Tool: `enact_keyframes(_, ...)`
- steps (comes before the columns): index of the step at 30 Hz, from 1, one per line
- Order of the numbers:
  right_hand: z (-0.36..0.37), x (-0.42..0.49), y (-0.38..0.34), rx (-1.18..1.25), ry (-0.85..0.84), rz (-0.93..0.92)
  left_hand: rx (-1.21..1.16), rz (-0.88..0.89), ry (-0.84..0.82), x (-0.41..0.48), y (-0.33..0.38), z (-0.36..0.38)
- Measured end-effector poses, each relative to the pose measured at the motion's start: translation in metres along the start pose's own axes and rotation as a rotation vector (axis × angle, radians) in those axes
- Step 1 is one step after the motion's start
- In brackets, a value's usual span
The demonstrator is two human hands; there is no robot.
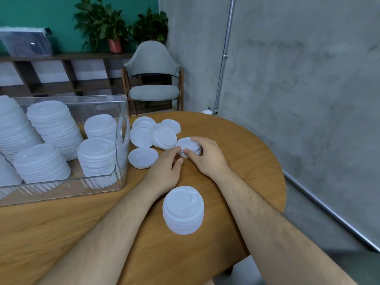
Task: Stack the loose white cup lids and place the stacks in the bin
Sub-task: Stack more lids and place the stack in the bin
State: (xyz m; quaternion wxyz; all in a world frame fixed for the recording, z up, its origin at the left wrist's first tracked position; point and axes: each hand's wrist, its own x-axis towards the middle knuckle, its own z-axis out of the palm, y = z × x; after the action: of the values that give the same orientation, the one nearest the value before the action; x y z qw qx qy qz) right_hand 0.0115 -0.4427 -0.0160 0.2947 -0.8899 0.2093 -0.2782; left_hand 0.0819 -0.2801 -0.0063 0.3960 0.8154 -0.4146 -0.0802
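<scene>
A small stack of white cup lids (186, 145) sits on the round wooden table (236, 140). My right hand (207, 156) grips this stack from the right, thumb on its near edge. My left hand (167, 170) touches its left edge with the fingertips, fingers loosely bent. Several loose lids (153, 135) lie just left of it, one upside down (143, 157). A taller finished stack (183, 209) stands near me between my forearms. The clear plastic bin (121, 161) at the left holds several tall lid stacks (54, 128).
The table's curved edge runs along the right, with a concrete wall and a metal pipe (224, 56) beyond. A grey chair (153, 79) stands behind the table. Shelving with potted plants (107, 23) lines the back wall.
</scene>
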Motion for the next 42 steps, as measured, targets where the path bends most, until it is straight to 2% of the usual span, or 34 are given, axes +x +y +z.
enact_keyframes(8,-0.010,-0.017,-0.009,0.117,0.103,-0.048,-0.121,0.100,0.104,-0.011,0.000,-0.007)
enact_keyframes(15,-0.024,-0.050,-0.025,0.254,0.115,-0.073,-0.288,0.136,0.140,-0.028,0.012,-0.016)
enact_keyframes(26,-0.043,-0.107,-0.042,0.455,0.161,-0.176,-0.497,0.142,0.032,-0.064,0.020,-0.033)
enact_keyframes(31,-0.050,-0.128,-0.049,0.420,0.159,-0.292,-0.507,0.241,0.010,-0.088,0.021,-0.041)
enact_keyframes(37,-0.054,-0.142,-0.055,0.292,0.029,-0.440,-0.351,0.368,-0.013,-0.110,0.019,-0.047)
enact_keyframes(42,-0.050,-0.141,-0.055,0.225,-0.060,-0.460,-0.268,0.384,-0.105,-0.108,0.011,-0.047)
